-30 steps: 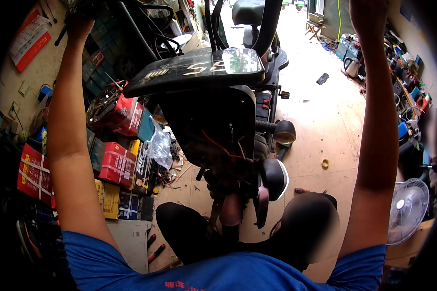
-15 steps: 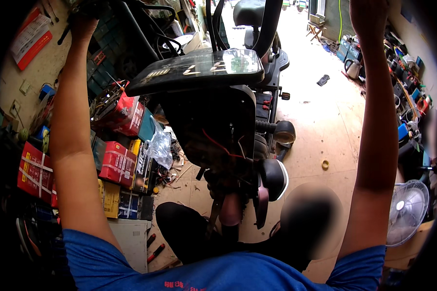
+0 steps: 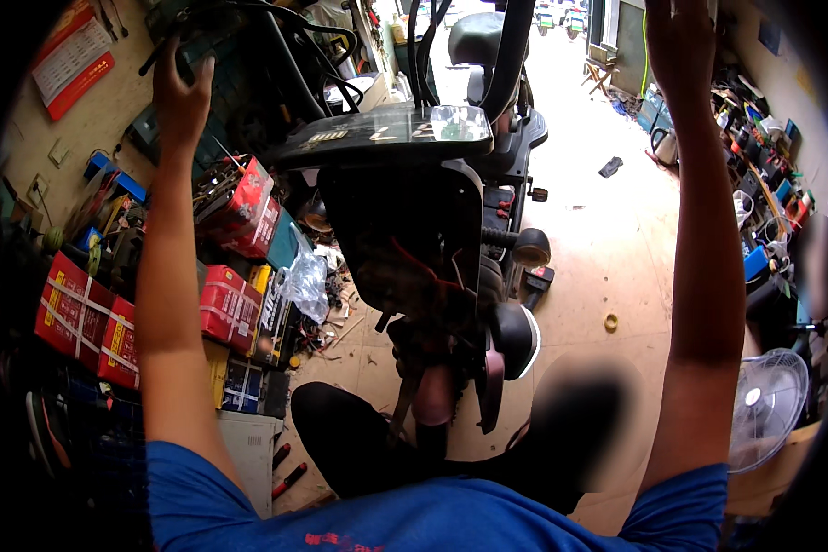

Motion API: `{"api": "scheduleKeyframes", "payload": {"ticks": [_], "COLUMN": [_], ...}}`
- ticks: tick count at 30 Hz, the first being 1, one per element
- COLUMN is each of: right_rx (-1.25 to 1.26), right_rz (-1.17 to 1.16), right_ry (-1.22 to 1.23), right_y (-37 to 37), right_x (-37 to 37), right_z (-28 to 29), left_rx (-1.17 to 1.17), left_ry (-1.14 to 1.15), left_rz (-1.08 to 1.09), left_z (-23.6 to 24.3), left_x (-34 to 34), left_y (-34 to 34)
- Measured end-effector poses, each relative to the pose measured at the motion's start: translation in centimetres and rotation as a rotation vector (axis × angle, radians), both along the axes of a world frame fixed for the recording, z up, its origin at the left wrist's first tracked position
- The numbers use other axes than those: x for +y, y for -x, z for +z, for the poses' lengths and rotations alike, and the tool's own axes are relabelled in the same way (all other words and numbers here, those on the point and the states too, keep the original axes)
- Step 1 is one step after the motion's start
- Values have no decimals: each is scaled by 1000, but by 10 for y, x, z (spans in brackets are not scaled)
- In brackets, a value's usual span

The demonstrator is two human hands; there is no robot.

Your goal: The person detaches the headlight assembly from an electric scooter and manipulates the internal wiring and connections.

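In front of me stands a black electric scooter (image 3: pixel 405 221), its front housing open with loose red and white wires (image 3: pixel 423 262) hanging in it. A glossy dark panel (image 3: pixel 386 131) lies across the top of the housing. At the upper left my left hand (image 3: pixel 184 97) is raised beside the black handlebar (image 3: pixel 225 14), thumb and a finger spread apart, close to the lever; whether it touches is unclear. My right hand (image 3: pixel 681 41) reaches up at the top edge, where its fingers are cut off, and anything it holds is out of sight.
Red strapped battery boxes (image 3: pixel 228 304) and clear plastic wrap (image 3: pixel 305 283) crowd the left. A fan (image 3: pixel 768 405) stands at right, below cluttered shelves. On the floor lie a yellow tape roll (image 3: pixel 611 323), a dark scrap (image 3: pixel 611 166) and red-handled pliers (image 3: pixel 290 480).
My left hand has come off its grip on the handlebar and moved right and down, fingers opening. My right hand has shifted slightly left. The view has turned a little.
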State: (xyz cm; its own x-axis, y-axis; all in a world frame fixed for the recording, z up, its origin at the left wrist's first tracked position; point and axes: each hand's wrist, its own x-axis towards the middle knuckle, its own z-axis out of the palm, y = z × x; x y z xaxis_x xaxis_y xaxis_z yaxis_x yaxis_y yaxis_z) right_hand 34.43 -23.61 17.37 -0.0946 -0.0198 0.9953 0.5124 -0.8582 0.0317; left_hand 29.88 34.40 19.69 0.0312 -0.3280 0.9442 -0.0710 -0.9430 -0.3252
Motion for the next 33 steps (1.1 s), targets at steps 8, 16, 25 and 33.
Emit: {"api": "scheduleKeyframes", "payload": {"ticks": [8,16,25,33], "right_rx": [178,909,1014,1018], "right_rz": [315,874,866,896], "right_ry": [-270,-117,-130,-87], "right_y": [89,206,219,222], "right_x": [24,106,119,122], "right_z": [-97,-176,-203,-217], "left_rx": [576,1197,1151,1085], "left_ry": [885,1581,1696,1775], "left_rz": [-630,-1184,-1326,-1515], "left_z": [-157,-201,-207,-231], "left_x": [-144,-262,-276,-259], "left_y": [200,213,196,204]}}
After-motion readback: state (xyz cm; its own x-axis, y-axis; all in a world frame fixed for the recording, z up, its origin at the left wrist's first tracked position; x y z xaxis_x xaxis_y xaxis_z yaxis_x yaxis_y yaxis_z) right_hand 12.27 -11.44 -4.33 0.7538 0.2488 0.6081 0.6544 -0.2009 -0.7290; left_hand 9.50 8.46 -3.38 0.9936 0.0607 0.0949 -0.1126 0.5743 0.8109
